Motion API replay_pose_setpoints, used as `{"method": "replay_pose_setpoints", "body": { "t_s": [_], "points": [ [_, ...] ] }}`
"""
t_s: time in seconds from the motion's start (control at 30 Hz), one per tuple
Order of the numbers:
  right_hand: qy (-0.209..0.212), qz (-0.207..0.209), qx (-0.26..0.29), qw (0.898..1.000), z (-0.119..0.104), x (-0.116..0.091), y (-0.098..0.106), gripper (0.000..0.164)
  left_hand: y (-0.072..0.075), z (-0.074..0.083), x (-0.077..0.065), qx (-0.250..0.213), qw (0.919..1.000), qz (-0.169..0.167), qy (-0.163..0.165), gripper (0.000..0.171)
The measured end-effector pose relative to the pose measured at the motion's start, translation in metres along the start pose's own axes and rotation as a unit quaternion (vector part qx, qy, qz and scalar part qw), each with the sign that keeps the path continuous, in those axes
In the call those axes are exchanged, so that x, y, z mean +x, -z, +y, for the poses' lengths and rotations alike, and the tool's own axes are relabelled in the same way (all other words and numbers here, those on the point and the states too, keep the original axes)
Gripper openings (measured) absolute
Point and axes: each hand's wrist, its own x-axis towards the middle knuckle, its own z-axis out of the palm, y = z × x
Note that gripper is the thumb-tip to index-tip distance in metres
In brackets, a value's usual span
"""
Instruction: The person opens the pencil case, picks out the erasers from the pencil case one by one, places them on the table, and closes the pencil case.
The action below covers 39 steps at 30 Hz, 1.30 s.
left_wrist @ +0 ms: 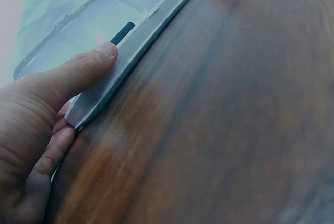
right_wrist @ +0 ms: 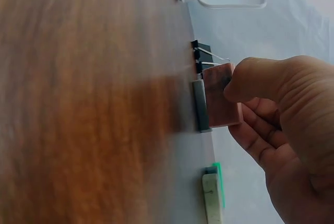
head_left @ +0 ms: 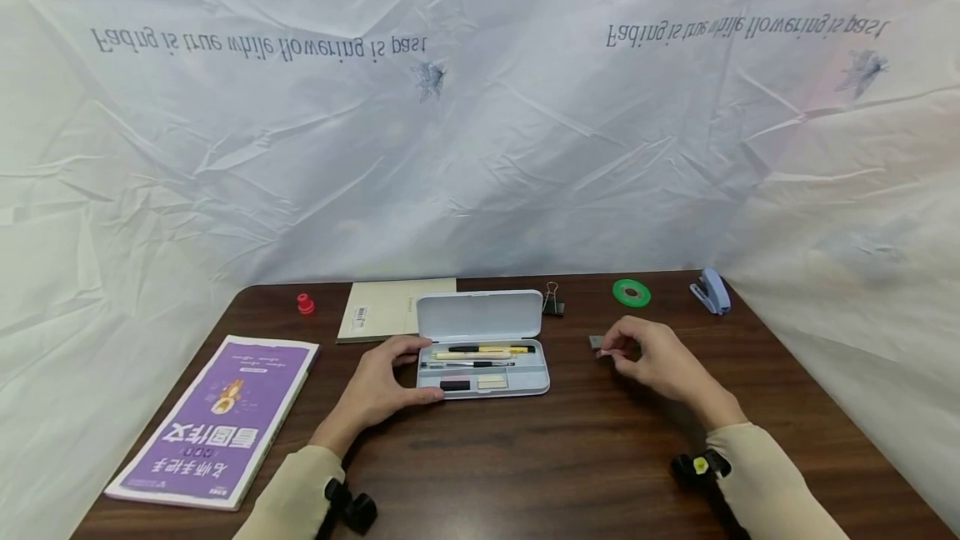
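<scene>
I judge the step in hand to be handling a small reddish block (right_wrist: pixel 222 112), probably an eraser, while I steady the open pencil case (head_left: pixel 528 380). I can't tell whether I'm lifting the block or setting it down. My left hand (head_left: pixel 378 382) grips the case's left end, thumb at the front and fingers round toward the back; my right hand (head_left: pixel 652 357) pinches the block, its fingertips closed in. The case lies on the table (head_left: pixel 510 457), nearer the far edge than the near one; the block is to its right, well in from the table's right edge. To my mind, the next move calls for a firm pinch and a steady case.

The head view shows what the low left wrist view mostly hides: pens (head_left: pixel 480 354) in the long section, a black block (head_left: pixel 454 386) and white erasers (head_left: pixel 492 382) in front. The right wrist view shows the reddish block's broad face against a grey block (right_wrist: pixel 200 106); in the head view my fingers cover most of it.
</scene>
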Motion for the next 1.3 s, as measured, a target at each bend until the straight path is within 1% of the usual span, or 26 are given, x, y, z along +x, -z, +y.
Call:
{"method": "replay_pose_setpoints", "body": {
  "t_s": [0.23,0.5,0.63,0.77,0.9,1.03,1.2,1.3],
  "points": [
    [-0.004,-0.023,-0.008,1.000,0.000,0.000,-0.003,0.032,0.001,0.001,0.000,-0.004,1.0000,-0.003,0.001,0.085],
    [-0.011,-0.076,-0.006,0.997,-0.006,0.003,0.000,0.030,0.001,0.001,0.000,-0.003,1.0000,-0.002,0.001,0.085],
    [-0.015,-0.087,-0.015,0.996,-0.007,0.004,0.000,0.027,0.001,0.001,0.000,-0.003,1.0000,-0.002,0.002,0.084],
    [-0.012,-0.081,-0.015,0.997,-0.008,0.003,0.002,0.026,0.001,0.002,0.000,-0.002,1.0000,-0.003,0.003,0.085],
    [-0.004,-0.052,0.004,0.999,-0.015,0.004,0.006,0.024,0.000,0.002,0.000,-0.001,1.0000,-0.003,0.003,0.085],
    [0.006,-0.029,0.028,0.999,-0.026,0.009,0.009,0.025,0.000,0.002,-0.001,-0.002,1.0000,-0.003,0.002,0.084],
    [0.029,-0.024,0.032,0.999,-0.042,0.020,0.008,0.026,0.001,0.001,-0.001,-0.001,1.0000,-0.001,0.001,0.085],
    [0.038,-0.029,0.044,0.998,-0.051,0.026,0.005,0.026,0.001,0.002,0.000,-0.003,1.0000,-0.002,-0.002,0.085]
  ]
}}
